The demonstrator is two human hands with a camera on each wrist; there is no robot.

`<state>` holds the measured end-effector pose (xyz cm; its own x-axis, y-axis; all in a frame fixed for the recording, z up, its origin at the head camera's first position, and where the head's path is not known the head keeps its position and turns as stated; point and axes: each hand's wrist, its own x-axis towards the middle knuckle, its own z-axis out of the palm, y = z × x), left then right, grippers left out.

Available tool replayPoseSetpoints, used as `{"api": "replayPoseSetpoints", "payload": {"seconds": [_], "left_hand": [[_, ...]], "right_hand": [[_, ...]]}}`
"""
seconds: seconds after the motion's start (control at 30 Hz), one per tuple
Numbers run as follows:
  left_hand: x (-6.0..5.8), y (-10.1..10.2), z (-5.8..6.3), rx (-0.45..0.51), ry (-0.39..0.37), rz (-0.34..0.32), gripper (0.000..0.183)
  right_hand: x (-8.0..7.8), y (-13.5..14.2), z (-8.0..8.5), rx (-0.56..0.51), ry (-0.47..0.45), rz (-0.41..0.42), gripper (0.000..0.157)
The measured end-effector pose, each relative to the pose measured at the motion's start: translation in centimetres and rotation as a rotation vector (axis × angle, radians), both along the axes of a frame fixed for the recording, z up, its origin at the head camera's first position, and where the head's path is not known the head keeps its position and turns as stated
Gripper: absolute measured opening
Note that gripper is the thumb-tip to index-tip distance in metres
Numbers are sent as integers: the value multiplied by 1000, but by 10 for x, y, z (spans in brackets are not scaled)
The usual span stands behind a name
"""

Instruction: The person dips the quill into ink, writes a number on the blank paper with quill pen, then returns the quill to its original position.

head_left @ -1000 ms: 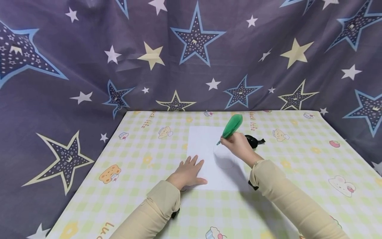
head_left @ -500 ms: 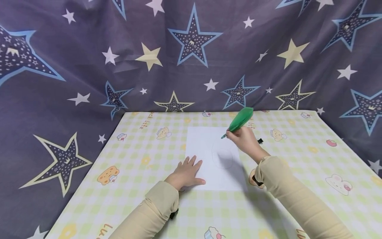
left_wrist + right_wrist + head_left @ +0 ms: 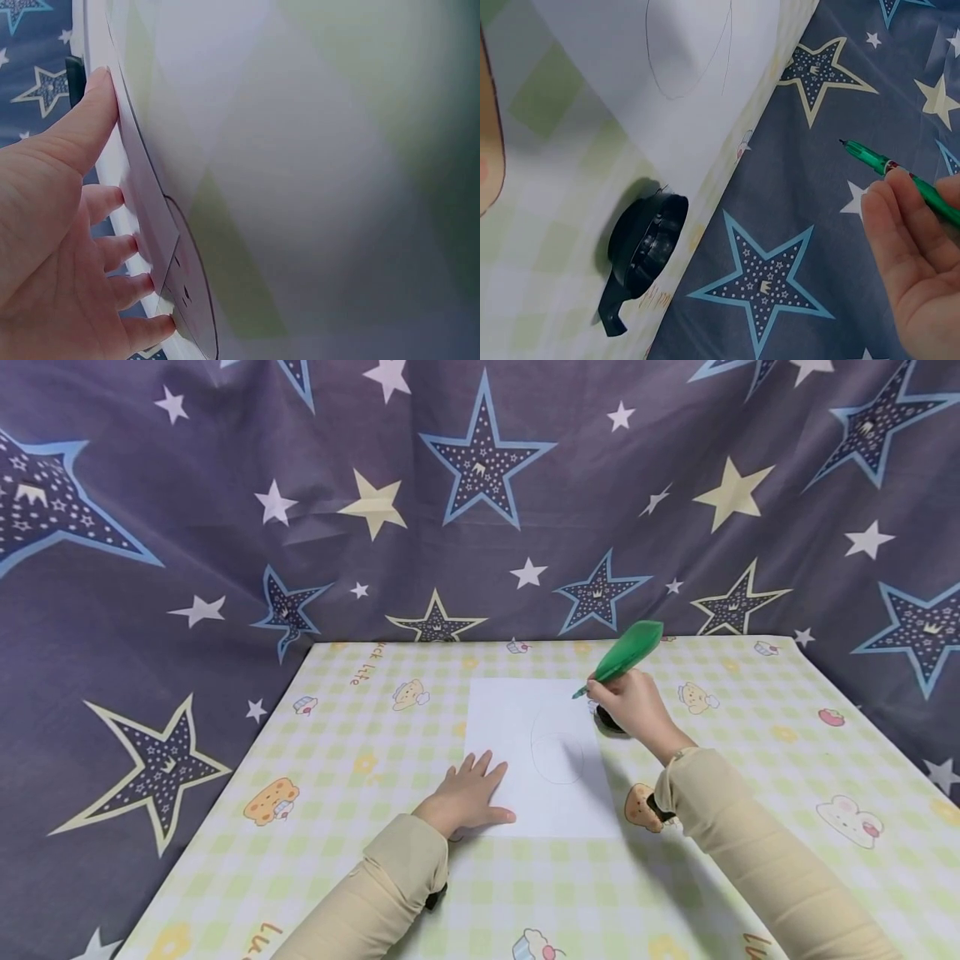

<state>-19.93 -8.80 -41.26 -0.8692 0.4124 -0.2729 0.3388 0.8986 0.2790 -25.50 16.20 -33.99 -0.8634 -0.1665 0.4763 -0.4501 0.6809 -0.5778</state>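
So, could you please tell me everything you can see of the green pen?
The green pen has a slim translucent barrel and a broad, leaf-shaped green top. The right hand pinches it near the tip, tilted, top pointing up and away. Its fine tip is lifted off the white paper, by the sheet's far right corner.

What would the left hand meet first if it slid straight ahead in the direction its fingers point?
The left hand lies flat on the white paper, fingers pointing away. Sliding on, it would cross bare paper first; the pencilled oval lies off to its right, so it probably passes beside it.
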Motion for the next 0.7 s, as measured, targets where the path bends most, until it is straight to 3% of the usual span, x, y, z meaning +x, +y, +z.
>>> {"api": "replayPoseSetpoints", "payload": {"seconds": [0.4,0.7], "left_hand": [[0,1,-1,-25,3,1,82],[1,2,1,-19,7,1,81]], "right_hand": [[-2,21,-1,2,-21,-72,18],[0,34,-1,20,14,-101,21]]}}
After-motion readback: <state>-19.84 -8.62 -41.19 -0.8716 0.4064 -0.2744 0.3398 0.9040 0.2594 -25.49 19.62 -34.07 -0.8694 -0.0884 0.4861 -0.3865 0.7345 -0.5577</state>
